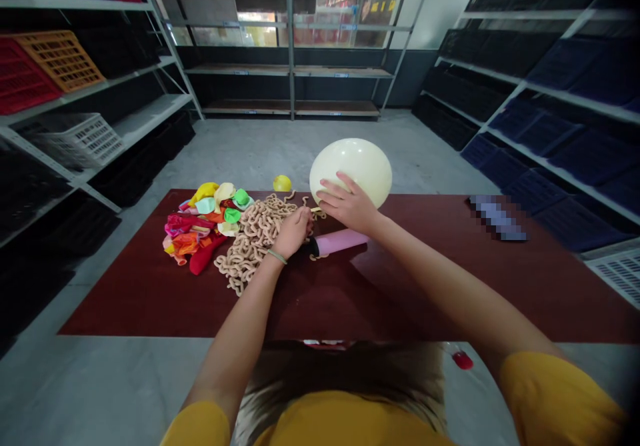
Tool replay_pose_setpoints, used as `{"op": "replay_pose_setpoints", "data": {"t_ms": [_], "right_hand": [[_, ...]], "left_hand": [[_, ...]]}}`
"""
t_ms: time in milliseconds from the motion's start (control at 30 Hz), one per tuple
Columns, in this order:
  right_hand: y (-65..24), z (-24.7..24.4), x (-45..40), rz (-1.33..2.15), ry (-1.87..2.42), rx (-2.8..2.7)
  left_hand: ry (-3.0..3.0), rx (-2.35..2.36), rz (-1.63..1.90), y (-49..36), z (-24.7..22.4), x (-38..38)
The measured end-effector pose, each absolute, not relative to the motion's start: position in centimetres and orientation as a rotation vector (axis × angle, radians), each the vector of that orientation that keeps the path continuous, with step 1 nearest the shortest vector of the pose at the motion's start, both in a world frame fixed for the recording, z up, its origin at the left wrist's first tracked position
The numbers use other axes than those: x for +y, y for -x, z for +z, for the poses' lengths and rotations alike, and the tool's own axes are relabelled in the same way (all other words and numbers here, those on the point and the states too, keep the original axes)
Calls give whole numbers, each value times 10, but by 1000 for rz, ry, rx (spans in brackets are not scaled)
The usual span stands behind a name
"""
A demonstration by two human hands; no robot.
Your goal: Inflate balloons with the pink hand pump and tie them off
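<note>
My right hand [349,205] rests with spread fingers on a large inflated cream balloon [350,171], which it holds up at the far side of the table. My left hand [294,233] is bunched over a heap of beige linked loops [255,233], and its fingertips are hidden. Just below my right hand lies a pink hand pump [340,242] with a black end, close to my left hand. A pile of uninflated coloured balloons [200,226] lies left of the heap. A small yellow balloon [282,183] sits at the far edge.
A dark red cloth [150,299] covers the table. A pixelated object [497,218] lies at its far right. Metal shelves with red, orange and white crates [60,59] stand on the left, and dark blue crates [565,166] fill the shelves on the right.
</note>
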State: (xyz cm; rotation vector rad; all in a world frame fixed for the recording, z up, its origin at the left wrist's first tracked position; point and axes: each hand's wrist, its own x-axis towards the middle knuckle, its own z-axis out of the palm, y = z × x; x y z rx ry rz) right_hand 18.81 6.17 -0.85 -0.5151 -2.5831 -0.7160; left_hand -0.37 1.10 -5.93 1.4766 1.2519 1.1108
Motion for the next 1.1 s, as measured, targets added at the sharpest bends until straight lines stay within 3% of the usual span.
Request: {"op": "replay_pose_setpoints", "data": {"t_ms": [267, 633, 933, 1100], "right_hand": [[-199, 8, 59, -807, 450, -2632], [-173, 4, 27, -756, 390, -2752], [-120, -22, 25, -111, 888, -2945], [-97, -27, 21, 112, 906, -2814]], "left_hand": [[-1277, 1122, 1092, 14, -47, 12], [-1715, 1654, 1285, 42, -46, 15], [-1761, 1807, 1336, 48, -39, 14], [-1674, 1867, 1395, 62, -36, 14]]}}
